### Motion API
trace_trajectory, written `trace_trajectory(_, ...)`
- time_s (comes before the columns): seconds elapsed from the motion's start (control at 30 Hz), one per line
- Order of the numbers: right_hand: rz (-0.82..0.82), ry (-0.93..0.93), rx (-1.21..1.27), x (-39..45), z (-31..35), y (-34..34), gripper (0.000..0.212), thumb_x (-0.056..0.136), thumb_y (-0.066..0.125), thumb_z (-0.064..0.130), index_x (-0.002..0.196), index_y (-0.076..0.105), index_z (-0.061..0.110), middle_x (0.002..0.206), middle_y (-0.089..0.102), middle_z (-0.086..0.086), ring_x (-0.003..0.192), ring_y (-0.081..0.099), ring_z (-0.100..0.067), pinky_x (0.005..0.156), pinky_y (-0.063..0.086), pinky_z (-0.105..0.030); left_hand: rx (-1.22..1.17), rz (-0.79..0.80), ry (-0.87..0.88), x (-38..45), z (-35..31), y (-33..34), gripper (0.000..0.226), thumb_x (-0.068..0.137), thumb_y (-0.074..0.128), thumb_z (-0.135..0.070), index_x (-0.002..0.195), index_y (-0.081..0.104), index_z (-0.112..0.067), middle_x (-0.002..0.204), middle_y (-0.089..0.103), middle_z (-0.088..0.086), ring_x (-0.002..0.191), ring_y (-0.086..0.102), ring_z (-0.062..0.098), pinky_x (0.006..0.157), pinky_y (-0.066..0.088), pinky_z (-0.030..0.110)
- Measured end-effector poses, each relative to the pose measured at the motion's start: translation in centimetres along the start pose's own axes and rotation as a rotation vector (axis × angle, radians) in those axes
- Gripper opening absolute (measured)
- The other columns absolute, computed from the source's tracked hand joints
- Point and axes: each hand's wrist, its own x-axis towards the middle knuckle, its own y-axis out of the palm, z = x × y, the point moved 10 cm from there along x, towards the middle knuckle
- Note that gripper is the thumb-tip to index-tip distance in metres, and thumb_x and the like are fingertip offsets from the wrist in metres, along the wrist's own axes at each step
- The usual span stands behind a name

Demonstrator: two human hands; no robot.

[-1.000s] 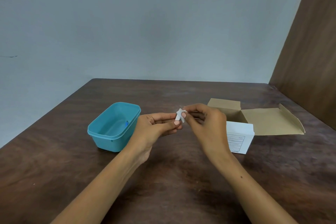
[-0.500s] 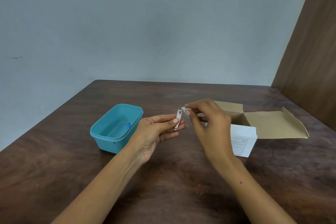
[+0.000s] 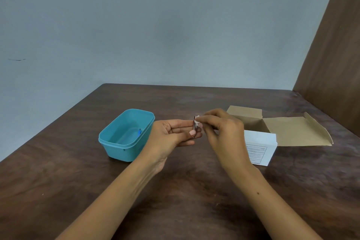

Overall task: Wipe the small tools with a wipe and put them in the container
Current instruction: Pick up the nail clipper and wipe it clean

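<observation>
My left hand [image 3: 171, 134] pinches a small metal nail clipper [image 3: 194, 125] between thumb and fingers, above the middle of the table. My right hand [image 3: 222, 128] pinches a small white wipe [image 3: 197, 119] and presses it against the clipper's upper end. The teal plastic container [image 3: 116, 142] stands on the table just left of my left hand. A small blue item [image 3: 139, 132] lies inside it near the right wall.
An open cardboard box [image 3: 288, 132] with a white labelled front [image 3: 259, 148] sits to the right, behind my right hand. The dark wooden table [image 3: 58, 181] ends at a grey wall behind, with a brown panel [image 3: 335, 64] on the right.
My right hand had pulled the wipe away from the clipper; now it has brought the wipe back onto the clipper's upper end. My left hand turned the clipper more edge-on.
</observation>
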Motion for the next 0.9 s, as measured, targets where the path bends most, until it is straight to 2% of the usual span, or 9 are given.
trace_trajectory(0.2,0.144,-0.057,-0.024,-0.3,1.0,1.9,0.021,0.075,0.070,-0.005,0.085,0.076,0.013,0.083,0.067,-0.003,0.072,0.064,-0.017,0.061,0.050,-0.023,0.012,-0.040,0.020,0.3,-0.1,-1.0,0.028,0.076,0.068,0.007,0.103,0.069,0.001,0.084,0.076,0.011,0.078,0.073,0.015,0.065,0.059,0.021)
trace_trajectory(0.4,-0.028,0.028,0.003,0.0,-0.2,0.1,0.024,0.072,0.069,-0.009,0.086,0.076,0.010,0.081,0.066,-0.004,0.072,0.061,-0.012,0.067,0.040,-0.006,0.059,0.012,0.060,0.0,-0.6,0.0,0.025,0.079,0.066,0.008,0.101,0.070,-0.003,0.090,0.075,0.011,0.085,0.073,0.019,0.070,0.059,0.022)
trace_trajectory(0.53,-0.066,0.042,0.009,-0.2,-0.1,-0.3,0.023,0.074,0.068,-0.007,0.087,0.075,0.010,0.083,0.066,-0.004,0.074,0.055,-0.004,0.068,0.036,-0.001,0.095,0.020,0.091,-0.1,-1.1,0.0,0.026,0.079,0.066,0.007,0.104,0.070,-0.002,0.092,0.076,0.009,0.086,0.073,0.019,0.070,0.058,0.022)
trace_trajectory(0.73,-0.075,0.160,0.181,-0.2,-1.4,-0.3,0.018,0.077,0.070,-0.003,0.084,0.075,0.012,0.083,0.069,0.000,0.078,0.061,-0.006,0.066,0.043,-0.005,0.256,0.007,0.167,-0.1,-1.7,-0.1,0.027,0.080,0.067,0.006,0.105,0.071,-0.004,0.093,0.076,0.009,0.085,0.073,0.016,0.070,0.058,0.021)
trace_trajectory(0.9,0.004,0.150,0.125,0.0,-1.6,0.6,0.018,0.074,0.072,-0.004,0.082,0.075,0.012,0.081,0.070,-0.002,0.072,0.062,-0.007,0.066,0.046,-0.008,0.333,-0.015,0.189,-0.1,-1.6,-0.2,0.027,0.081,0.067,0.006,0.104,0.071,-0.005,0.093,0.075,0.010,0.082,0.073,0.015,0.068,0.057,0.020)
